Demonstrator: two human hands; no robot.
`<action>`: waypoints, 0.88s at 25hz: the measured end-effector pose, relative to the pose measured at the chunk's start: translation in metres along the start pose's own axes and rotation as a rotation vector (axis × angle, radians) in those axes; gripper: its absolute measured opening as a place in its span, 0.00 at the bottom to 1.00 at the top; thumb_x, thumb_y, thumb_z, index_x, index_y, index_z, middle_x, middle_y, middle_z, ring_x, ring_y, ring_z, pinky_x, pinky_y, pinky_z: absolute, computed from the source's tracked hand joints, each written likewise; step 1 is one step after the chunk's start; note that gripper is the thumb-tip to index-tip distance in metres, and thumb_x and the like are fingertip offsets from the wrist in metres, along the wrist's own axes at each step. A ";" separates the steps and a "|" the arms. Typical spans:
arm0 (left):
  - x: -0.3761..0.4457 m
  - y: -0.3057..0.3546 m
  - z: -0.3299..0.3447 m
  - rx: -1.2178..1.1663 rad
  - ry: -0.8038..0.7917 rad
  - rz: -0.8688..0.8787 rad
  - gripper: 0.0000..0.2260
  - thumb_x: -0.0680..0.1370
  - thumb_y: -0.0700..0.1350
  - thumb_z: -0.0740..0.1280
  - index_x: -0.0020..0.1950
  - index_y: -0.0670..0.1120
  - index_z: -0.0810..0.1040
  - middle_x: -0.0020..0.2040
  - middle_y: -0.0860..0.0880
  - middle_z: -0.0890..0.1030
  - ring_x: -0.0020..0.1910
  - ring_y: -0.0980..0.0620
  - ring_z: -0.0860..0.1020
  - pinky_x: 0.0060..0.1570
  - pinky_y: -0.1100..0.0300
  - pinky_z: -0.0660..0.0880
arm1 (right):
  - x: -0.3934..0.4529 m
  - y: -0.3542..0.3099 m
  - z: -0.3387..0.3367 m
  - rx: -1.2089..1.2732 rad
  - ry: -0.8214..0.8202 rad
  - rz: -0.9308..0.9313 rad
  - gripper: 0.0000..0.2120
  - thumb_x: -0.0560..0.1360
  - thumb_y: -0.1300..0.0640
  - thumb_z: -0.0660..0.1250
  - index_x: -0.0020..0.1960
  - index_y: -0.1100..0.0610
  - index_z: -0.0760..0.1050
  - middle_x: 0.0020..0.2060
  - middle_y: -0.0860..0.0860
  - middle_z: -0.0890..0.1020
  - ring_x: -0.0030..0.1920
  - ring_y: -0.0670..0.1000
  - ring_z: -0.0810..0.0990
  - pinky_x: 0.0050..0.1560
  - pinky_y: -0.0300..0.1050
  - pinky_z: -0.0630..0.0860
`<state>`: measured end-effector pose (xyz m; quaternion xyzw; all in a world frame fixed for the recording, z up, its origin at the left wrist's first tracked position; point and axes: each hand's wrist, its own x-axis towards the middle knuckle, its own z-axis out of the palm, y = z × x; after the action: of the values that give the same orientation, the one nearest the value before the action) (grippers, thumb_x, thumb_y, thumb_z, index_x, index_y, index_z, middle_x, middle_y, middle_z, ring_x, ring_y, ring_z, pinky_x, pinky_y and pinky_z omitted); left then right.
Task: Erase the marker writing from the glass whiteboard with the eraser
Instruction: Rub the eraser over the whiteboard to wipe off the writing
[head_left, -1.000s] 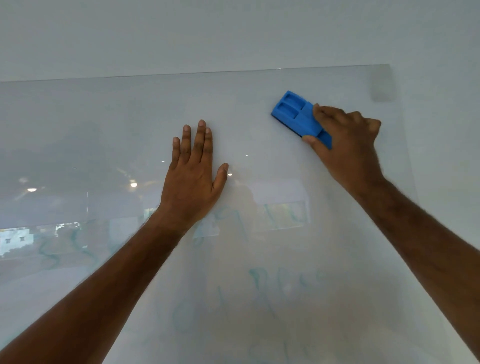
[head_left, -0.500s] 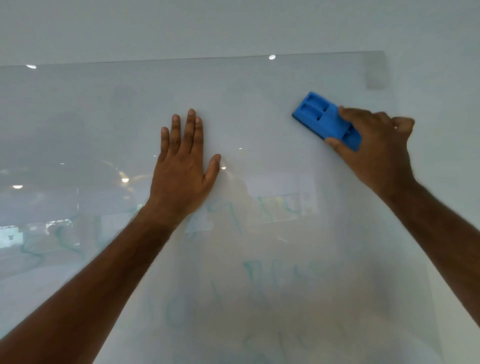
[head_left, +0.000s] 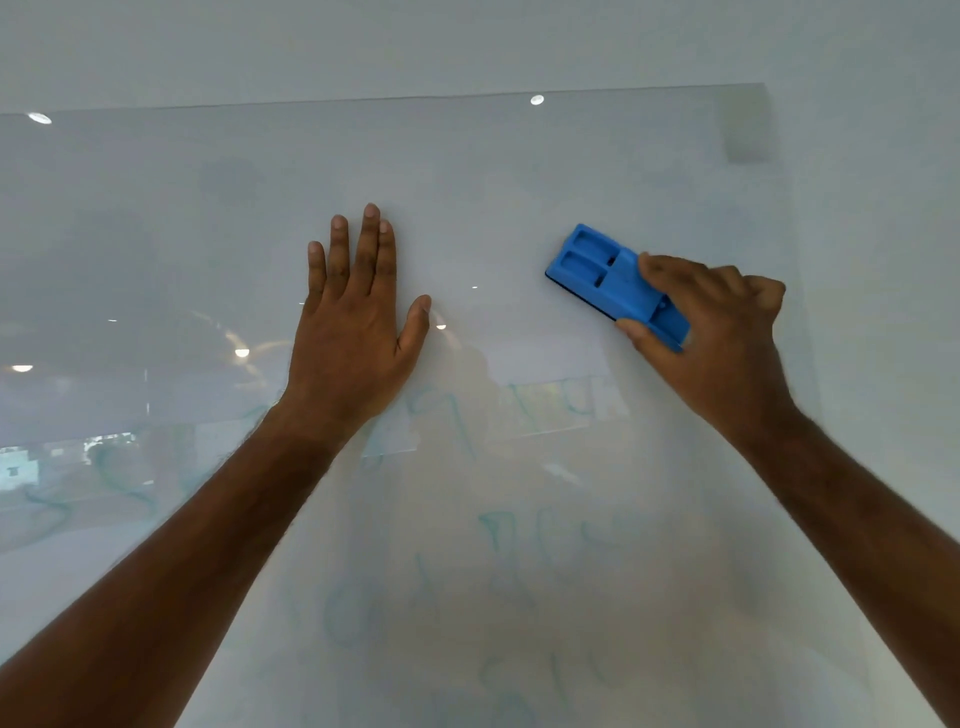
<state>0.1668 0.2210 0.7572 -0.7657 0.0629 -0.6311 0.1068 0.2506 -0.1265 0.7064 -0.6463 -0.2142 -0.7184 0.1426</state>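
A person's right hand (head_left: 711, 332) is gripping a blue moulded plastic eraser (head_left: 613, 283), its fingers curling over the lower end, and is holding it tilted against the upper part of a frosted glass whiteboard (head_left: 156, 234). The left hand (head_left: 353, 332) is lying flat on the glass with fingers straight, well apart from the eraser. Faint teal marker writing (head_left: 498, 545) is showing, smeared, below both hands. Ceiling lights are reflecting in the glass.

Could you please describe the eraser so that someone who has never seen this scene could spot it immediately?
Start at the glass whiteboard on the pale wall and look toward its upper right. There the right hand holds a tilted rectangular block flat against the glass: the eraser. It is the only bright blue thing here, with moulded recesses in its back.
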 end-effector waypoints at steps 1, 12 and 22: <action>0.000 0.000 0.001 0.000 0.006 -0.001 0.36 0.87 0.60 0.48 0.89 0.40 0.46 0.90 0.43 0.44 0.89 0.40 0.41 0.88 0.44 0.40 | -0.005 0.008 -0.003 -0.020 -0.004 -0.011 0.26 0.79 0.40 0.69 0.73 0.49 0.71 0.68 0.45 0.78 0.59 0.50 0.77 0.61 0.55 0.63; 0.000 0.004 0.006 -0.005 0.047 -0.017 0.36 0.87 0.59 0.50 0.88 0.38 0.49 0.90 0.41 0.47 0.89 0.37 0.44 0.87 0.42 0.42 | 0.075 0.033 -0.007 -0.098 0.015 0.166 0.26 0.80 0.39 0.66 0.73 0.50 0.71 0.70 0.48 0.78 0.61 0.57 0.78 0.60 0.55 0.63; -0.002 0.002 0.000 -0.039 0.000 -0.009 0.36 0.87 0.59 0.49 0.89 0.39 0.46 0.90 0.43 0.45 0.89 0.39 0.42 0.88 0.44 0.41 | -0.037 -0.004 -0.013 -0.081 -0.065 0.009 0.25 0.79 0.40 0.67 0.72 0.51 0.72 0.66 0.46 0.78 0.53 0.52 0.77 0.58 0.54 0.65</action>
<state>0.1666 0.2196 0.7553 -0.7679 0.0720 -0.6302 0.0891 0.2416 -0.1319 0.6680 -0.6757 -0.1865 -0.7043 0.1122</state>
